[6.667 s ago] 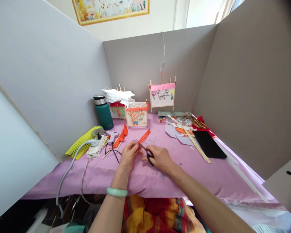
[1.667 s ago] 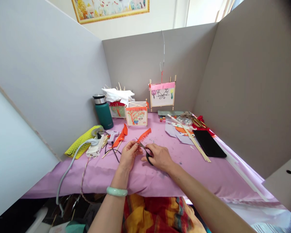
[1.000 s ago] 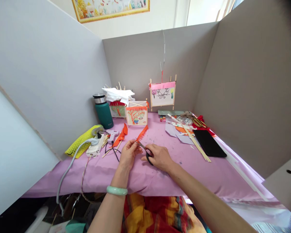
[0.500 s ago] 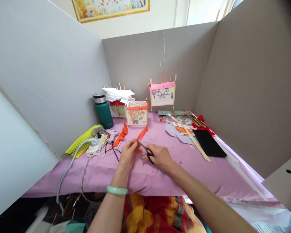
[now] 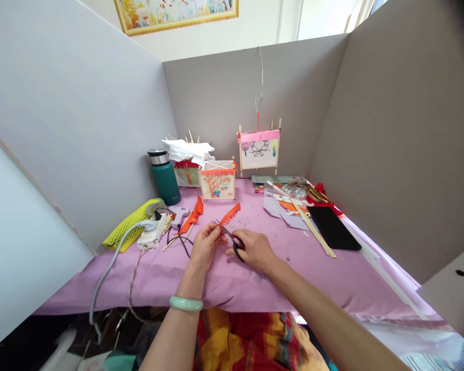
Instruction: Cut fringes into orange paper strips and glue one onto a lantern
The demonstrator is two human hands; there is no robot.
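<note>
Between thumb and fingers, my left hand (image 5: 205,245) pinches the near end of a fringed orange paper strip (image 5: 231,214), whose far part sticks out up and to the right. My right hand (image 5: 257,251) is closed around the black handles of a pair of scissors (image 5: 237,251). The blades point up and left, meeting the strip close to my left fingertips. Beyond my hands stands a stick-framed paper lantern (image 5: 218,184) with an orange fringe along its top edge. Crumpled orange paper (image 5: 193,215) lies left of the strip.
Left are a green bottle (image 5: 165,180), a hot glue gun (image 5: 179,217), a power strip (image 5: 153,234) and cords. A second lantern (image 5: 260,152) hangs from a wire at the back. On the right lie wooden sticks (image 5: 313,229) and a black phone-like slab (image 5: 333,228). Grey partitions (image 5: 382,134) enclose the table.
The free end of the orange strip has swung slightly right. Both hands stay almost in place, with the scissors still at the strip.
</note>
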